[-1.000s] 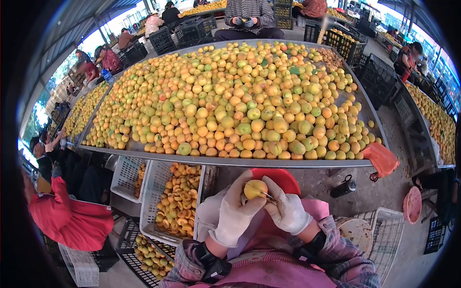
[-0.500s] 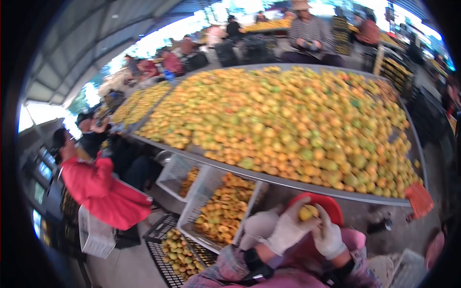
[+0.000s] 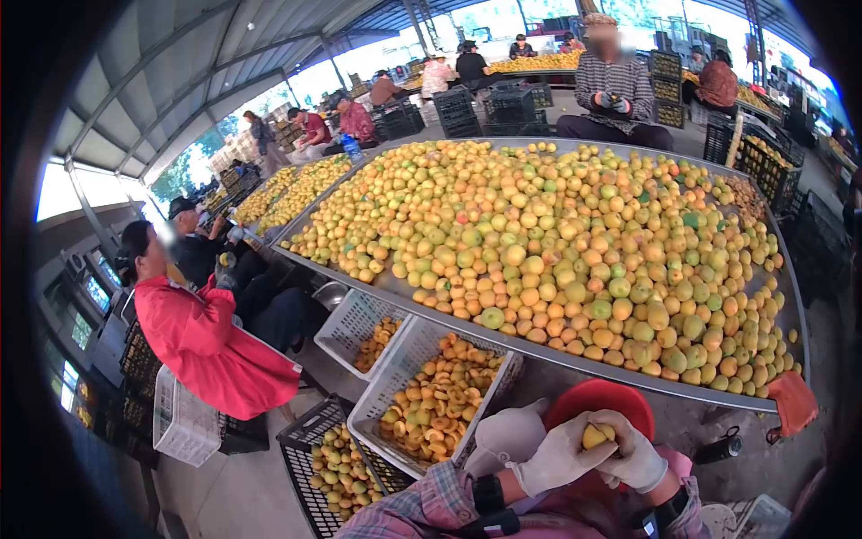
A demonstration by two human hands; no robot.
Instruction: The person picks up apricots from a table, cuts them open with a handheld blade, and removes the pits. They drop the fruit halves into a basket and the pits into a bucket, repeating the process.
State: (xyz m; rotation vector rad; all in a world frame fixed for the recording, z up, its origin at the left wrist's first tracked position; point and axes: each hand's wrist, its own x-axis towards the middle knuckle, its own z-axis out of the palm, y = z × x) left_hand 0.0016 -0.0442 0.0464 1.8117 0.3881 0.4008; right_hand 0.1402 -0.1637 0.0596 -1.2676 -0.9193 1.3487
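A yellow apricot (image 3: 596, 437) is held between my two gloved hands over my lap, its top showing between the fingers. My left hand (image 3: 558, 460), in a whitish glove, is closed on its left side. The fingers of my right hand (image 3: 634, 455), gloved the same way, wrap it from the right and hide part of it. Just beyond my hands is a red basin (image 3: 620, 397), partly covered by them. On my left, a grey crate (image 3: 364, 415) holds halved apricots (image 3: 440, 395).
A metal-edged table (image 3: 575, 359) heaped with whole apricots (image 3: 539, 242) spans the front. A smaller light crate (image 3: 334, 325) and a black crate of fruit (image 3: 296, 454) stand left. A person in red (image 3: 202, 346) sits there; another person (image 3: 620, 85) sits across the table. An orange cloth (image 3: 794, 402) hangs at the right corner.
The view has shifted and sharpened, so my hands and the table appear slightly lower and to the right. My fingers now cover more of the apricot.
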